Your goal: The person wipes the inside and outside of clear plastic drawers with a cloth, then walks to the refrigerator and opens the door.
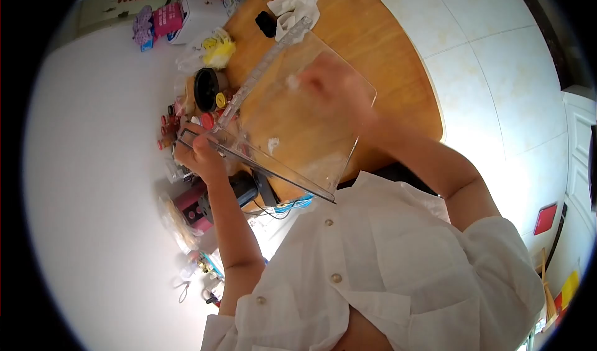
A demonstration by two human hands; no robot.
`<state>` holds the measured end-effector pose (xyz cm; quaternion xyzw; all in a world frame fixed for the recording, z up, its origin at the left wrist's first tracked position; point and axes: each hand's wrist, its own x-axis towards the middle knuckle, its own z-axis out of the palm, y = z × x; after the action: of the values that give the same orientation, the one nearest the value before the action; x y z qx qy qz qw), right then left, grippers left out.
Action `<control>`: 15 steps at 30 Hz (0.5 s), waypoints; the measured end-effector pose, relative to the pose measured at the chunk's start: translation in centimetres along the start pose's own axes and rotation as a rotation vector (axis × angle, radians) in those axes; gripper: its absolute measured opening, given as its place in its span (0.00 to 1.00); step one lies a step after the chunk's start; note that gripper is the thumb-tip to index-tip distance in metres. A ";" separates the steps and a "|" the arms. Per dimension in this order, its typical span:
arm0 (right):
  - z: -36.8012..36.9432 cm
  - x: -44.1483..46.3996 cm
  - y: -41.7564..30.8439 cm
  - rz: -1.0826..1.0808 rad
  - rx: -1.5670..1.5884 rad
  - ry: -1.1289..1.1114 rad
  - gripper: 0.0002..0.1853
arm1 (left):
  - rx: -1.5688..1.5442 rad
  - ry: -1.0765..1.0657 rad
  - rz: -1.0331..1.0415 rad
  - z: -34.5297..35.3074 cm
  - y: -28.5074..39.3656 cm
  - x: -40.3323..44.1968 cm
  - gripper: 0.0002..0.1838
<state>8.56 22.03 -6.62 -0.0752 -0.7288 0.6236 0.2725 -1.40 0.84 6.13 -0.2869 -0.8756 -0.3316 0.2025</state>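
- One left hand [200,154] is curling its fingers around the edge of one clear plastic container [283,118], which is extending toward two o'clock.
- One right hand [326,80] is blurring; its openness cannot be told.
- One white cloth [305,4] is lying toward twelve o'clock.

Two hands show: one left hand [200,158] and one right hand [329,80]. There is one clear case [305,121], one table [392,65], one white cloth [297,8] at the far side and one black item [265,24] beside it. At the left are one black pot [206,90], one yellow lid [221,100] and at least three red lids [164,130]. One shirt [385,251] shows three buttons [336,277]; one red item [545,219] lies at the right.
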 end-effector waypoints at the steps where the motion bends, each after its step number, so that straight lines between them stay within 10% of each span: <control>1: 0.2 -0.4 -1.5 -0.114 0.069 -0.029 0.08 | 0.004 -0.009 -0.002 0.0 0.2 0.0 0.42; 5: 0.9 -0.2 0.5 -0.383 -0.129 0.045 0.07 | -0.018 -0.038 0.005 -0.7 -0.7 -0.4 0.41; 8: -1.1 3.7 5.7 0.267 -0.018 0.278 0.06 | -0.076 -0.023 -0.073 -1.0 -0.5 -0.8 0.40; 15: -0.5 3.2 4.2 0.165 0.125 0.326 0.06 | -0.115 0.048 -0.062 -0.9 -1.4 -1.5 0.42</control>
<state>5.13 24.78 -9.60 -0.2174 -0.6264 0.6673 0.3391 -1.03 -1.25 5.31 -0.2629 -0.8584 -0.3944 0.1964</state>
